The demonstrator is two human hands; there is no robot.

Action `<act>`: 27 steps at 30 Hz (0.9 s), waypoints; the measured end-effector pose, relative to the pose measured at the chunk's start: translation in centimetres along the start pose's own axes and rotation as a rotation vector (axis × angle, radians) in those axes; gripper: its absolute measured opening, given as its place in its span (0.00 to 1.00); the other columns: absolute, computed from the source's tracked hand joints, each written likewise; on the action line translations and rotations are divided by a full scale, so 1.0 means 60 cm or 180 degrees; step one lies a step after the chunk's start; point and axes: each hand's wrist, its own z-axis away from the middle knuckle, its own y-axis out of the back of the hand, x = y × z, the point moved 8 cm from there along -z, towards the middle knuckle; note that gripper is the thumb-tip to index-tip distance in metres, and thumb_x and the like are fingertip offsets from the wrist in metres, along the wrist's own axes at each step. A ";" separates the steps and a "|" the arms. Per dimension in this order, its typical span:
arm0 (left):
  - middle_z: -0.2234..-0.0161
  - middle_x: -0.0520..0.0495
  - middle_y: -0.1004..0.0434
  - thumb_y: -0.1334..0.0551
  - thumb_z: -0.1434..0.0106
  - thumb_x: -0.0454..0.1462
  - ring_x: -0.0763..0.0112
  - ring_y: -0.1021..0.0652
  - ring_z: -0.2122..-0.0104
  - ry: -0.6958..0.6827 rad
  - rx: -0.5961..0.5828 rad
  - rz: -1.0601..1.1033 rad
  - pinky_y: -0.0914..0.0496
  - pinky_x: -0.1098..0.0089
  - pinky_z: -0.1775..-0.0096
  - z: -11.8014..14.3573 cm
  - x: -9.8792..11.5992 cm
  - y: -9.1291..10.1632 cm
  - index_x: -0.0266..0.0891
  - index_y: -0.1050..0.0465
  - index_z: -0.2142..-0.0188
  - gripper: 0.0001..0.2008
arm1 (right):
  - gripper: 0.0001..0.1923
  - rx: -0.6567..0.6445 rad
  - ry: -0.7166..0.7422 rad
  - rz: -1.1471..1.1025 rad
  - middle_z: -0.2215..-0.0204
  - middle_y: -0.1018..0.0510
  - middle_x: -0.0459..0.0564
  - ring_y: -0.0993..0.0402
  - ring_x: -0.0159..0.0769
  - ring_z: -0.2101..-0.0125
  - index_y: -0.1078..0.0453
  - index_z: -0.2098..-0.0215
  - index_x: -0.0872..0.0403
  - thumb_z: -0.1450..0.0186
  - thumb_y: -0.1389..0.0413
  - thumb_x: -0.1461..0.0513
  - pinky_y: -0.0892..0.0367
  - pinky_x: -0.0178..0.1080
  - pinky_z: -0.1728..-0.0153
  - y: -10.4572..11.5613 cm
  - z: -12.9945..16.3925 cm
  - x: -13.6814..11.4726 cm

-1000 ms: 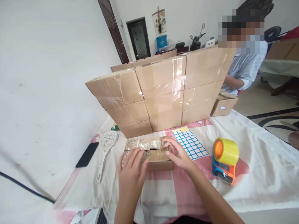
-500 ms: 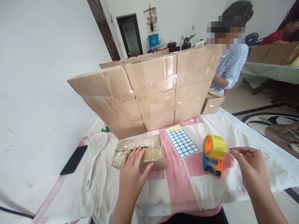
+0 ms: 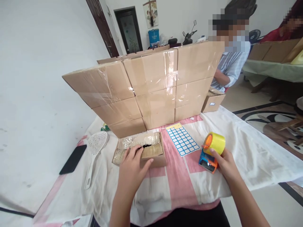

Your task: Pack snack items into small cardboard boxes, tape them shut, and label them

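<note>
The small box (image 3: 142,151) is matt brown cardboard, its top rough and crinkled under glossy clear tape, and the stacked boxes (image 3: 151,85) behind are the same cardboard with shiny tape strips. The tape dispenser (image 3: 209,151) is smooth orange and blue plastic carrying a glossy yellowish roll. The surface (image 3: 248,148) wears soft, creased white and pink cloth, with a matt white plastic skimmer (image 3: 94,154) and a smooth paper label sheet (image 3: 182,138).

The right hand (image 3: 223,162) covers part of the tape dispenser (image 3: 211,152); the stacked boxes (image 3: 151,88) hide the co-worker's hands.
</note>
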 end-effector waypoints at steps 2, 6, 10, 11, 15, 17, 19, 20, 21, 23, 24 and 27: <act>0.49 0.40 0.23 0.38 0.35 0.47 0.52 0.24 0.49 0.0006 0.0014 -0.0010 0.36 0.50 0.40 -0.004 0.000 0.003 0.41 0.25 0.49 0.19 | 0.23 -0.0123 -0.0157 -0.0170 0.57 0.17 0.57 0.18 0.46 0.62 0.27 0.52 0.54 0.38 0.36 0.49 0.22 0.41 0.65 -0.005 0.003 0.011; 0.48 0.41 0.23 0.36 0.36 0.49 0.49 0.26 0.48 -0.0005 0.0046 -0.0197 0.40 0.47 0.41 -0.003 0.003 0.011 0.44 0.25 0.50 0.18 | 0.21 0.0007 -0.0117 0.0039 0.60 0.17 0.54 0.20 0.43 0.65 0.27 0.55 0.54 0.38 0.36 0.48 0.24 0.39 0.67 -0.002 0.008 0.005; 0.47 0.40 0.22 0.38 0.34 0.48 0.50 0.26 0.46 -0.0018 0.0084 -0.0305 0.49 0.47 0.37 0.000 0.007 0.016 0.44 0.29 0.44 0.21 | 0.22 0.0091 -0.0077 0.0154 0.62 0.19 0.52 0.21 0.42 0.67 0.27 0.55 0.55 0.38 0.36 0.48 0.25 0.39 0.69 0.002 0.007 0.006; 0.47 0.40 0.22 0.39 0.33 0.48 0.51 0.26 0.46 -0.0014 0.0106 -0.0319 0.49 0.48 0.37 0.000 0.008 0.019 0.43 0.30 0.43 0.22 | 0.22 0.0094 -0.0081 0.0149 0.62 0.19 0.52 0.21 0.41 0.67 0.28 0.54 0.54 0.38 0.36 0.48 0.26 0.39 0.69 0.003 0.007 0.009; 0.47 0.40 0.22 0.39 0.33 0.50 0.50 0.26 0.45 -0.0028 0.0205 -0.0362 0.49 0.49 0.38 -0.002 0.010 0.029 0.43 0.30 0.43 0.23 | 0.23 0.0053 -0.0137 0.0114 0.63 0.19 0.51 0.21 0.42 0.66 0.29 0.54 0.54 0.38 0.36 0.47 0.26 0.39 0.68 0.003 0.006 0.020; 0.47 0.40 0.22 0.40 0.33 0.50 0.50 0.26 0.45 -0.0018 0.0232 -0.0378 0.49 0.49 0.38 -0.004 0.011 0.033 0.44 0.29 0.44 0.22 | 0.23 0.0033 -0.0159 0.0106 0.63 0.19 0.51 0.21 0.42 0.67 0.29 0.54 0.54 0.38 0.36 0.47 0.26 0.39 0.68 0.002 0.006 0.021; 0.46 0.40 0.23 0.40 0.33 0.50 0.50 0.27 0.45 -0.0031 0.0277 -0.0411 0.49 0.48 0.38 -0.008 0.014 0.034 0.44 0.29 0.44 0.22 | 0.23 0.0047 -0.0151 0.0123 0.64 0.19 0.51 0.22 0.42 0.67 0.29 0.54 0.54 0.38 0.36 0.47 0.26 0.40 0.69 0.002 0.007 0.017; 0.46 0.40 0.23 0.40 0.33 0.50 0.50 0.27 0.45 -0.0060 0.0289 -0.0429 0.50 0.48 0.38 -0.010 0.019 0.033 0.44 0.29 0.44 0.22 | 0.23 0.0055 -0.0139 0.0141 0.64 0.19 0.51 0.22 0.42 0.68 0.29 0.55 0.54 0.38 0.36 0.47 0.26 0.40 0.69 0.003 0.008 0.014; 0.45 0.40 0.23 0.40 0.33 0.50 0.50 0.28 0.44 -0.0101 0.0269 -0.0441 0.51 0.47 0.38 -0.012 0.025 0.030 0.44 0.29 0.44 0.22 | 0.23 0.0059 -0.0123 0.0163 0.65 0.19 0.51 0.22 0.42 0.68 0.29 0.55 0.55 0.38 0.36 0.47 0.26 0.39 0.70 0.003 0.008 0.011; 0.44 0.40 0.24 0.41 0.32 0.50 0.50 0.29 0.43 -0.0186 0.0124 -0.0429 0.53 0.46 0.37 -0.019 0.039 0.020 0.45 0.29 0.44 0.21 | 0.22 0.0054 -0.0088 0.0191 0.65 0.19 0.51 0.22 0.42 0.68 0.29 0.57 0.55 0.38 0.36 0.47 0.26 0.39 0.71 0.002 0.009 0.005; 0.44 0.40 0.24 0.42 0.31 0.49 0.50 0.29 0.43 -0.0200 0.0009 -0.0404 0.54 0.45 0.37 -0.023 0.046 0.013 0.45 0.30 0.43 0.21 | 0.22 0.0043 -0.0076 0.0194 0.65 0.19 0.51 0.22 0.42 0.68 0.29 0.57 0.55 0.38 0.36 0.47 0.26 0.39 0.71 0.002 0.009 0.004; 0.43 0.41 0.25 0.44 0.29 0.48 0.53 0.28 0.43 -0.0120 -0.0306 -0.0302 0.54 0.44 0.37 -0.033 0.057 -0.003 0.47 0.29 0.43 0.19 | 0.21 0.0039 -0.0049 0.0178 0.64 0.19 0.51 0.21 0.42 0.67 0.28 0.57 0.54 0.38 0.37 0.47 0.26 0.39 0.70 0.001 0.008 0.003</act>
